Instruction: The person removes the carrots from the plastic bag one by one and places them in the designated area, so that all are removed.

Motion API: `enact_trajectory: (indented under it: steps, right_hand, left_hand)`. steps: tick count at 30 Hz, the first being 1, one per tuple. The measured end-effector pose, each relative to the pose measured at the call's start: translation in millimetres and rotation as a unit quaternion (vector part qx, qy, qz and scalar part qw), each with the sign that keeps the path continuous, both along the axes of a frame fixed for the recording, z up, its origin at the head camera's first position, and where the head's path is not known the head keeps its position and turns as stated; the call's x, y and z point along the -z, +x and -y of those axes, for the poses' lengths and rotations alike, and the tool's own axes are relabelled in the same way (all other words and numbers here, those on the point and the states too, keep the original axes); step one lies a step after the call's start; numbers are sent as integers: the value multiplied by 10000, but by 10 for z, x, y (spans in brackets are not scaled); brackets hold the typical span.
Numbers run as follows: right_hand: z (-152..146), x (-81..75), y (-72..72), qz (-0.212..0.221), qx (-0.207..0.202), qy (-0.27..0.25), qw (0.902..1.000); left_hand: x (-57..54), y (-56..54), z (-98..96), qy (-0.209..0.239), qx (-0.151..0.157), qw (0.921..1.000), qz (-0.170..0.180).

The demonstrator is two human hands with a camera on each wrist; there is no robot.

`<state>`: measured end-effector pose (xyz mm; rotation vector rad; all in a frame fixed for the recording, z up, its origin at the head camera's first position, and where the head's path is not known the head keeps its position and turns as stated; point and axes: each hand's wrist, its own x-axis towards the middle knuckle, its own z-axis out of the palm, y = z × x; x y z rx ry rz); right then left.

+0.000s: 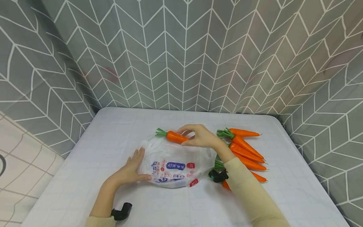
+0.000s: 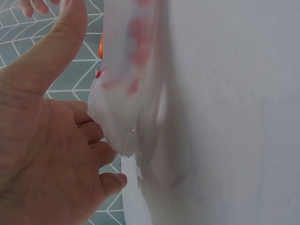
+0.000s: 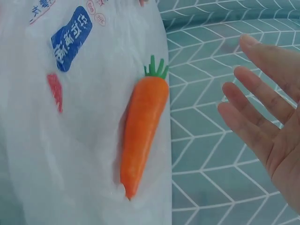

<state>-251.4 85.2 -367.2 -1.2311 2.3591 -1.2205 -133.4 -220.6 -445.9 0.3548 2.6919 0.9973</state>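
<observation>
A white plastic bag [image 1: 177, 154] with blue and red print lies on the table in front of me. One orange carrot [image 1: 173, 136] with a green top lies along the bag's far edge, and the right wrist view shows this carrot [image 3: 143, 126] lying on the white plastic. My right hand [image 1: 199, 135] hovers over its tip end, and in the right wrist view the right hand [image 3: 276, 112] has loosely bent fingers, apart from the carrot. At the bag's left edge, my left hand [image 1: 131, 168] rests with fingers extended; the left wrist view shows the plastic beside its fingers [image 2: 89, 131].
Several more carrots [image 1: 246, 151] lie fanned out on the right of the table, partly hidden by the right forearm. The white-covered table [image 1: 113, 132] meets a grey curtain [image 1: 175, 63] with white chevron lines behind it. Black devices [image 1: 122, 212] are worn on both wrists.
</observation>
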Motion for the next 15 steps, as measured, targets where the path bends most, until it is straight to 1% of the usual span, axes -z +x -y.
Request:
enact_trajectory:
  steps: [8, 15]
  right_hand:
    - [120, 62, -100, 72, -10, 37, 10000]
    - [232, 103, -192, 140, 126, 155, 9997]
  left_hand:
    - [11, -16, -7, 0, 3, 10000, 30]
    - [35, -18, 2, -10, -2, 10000, 34]
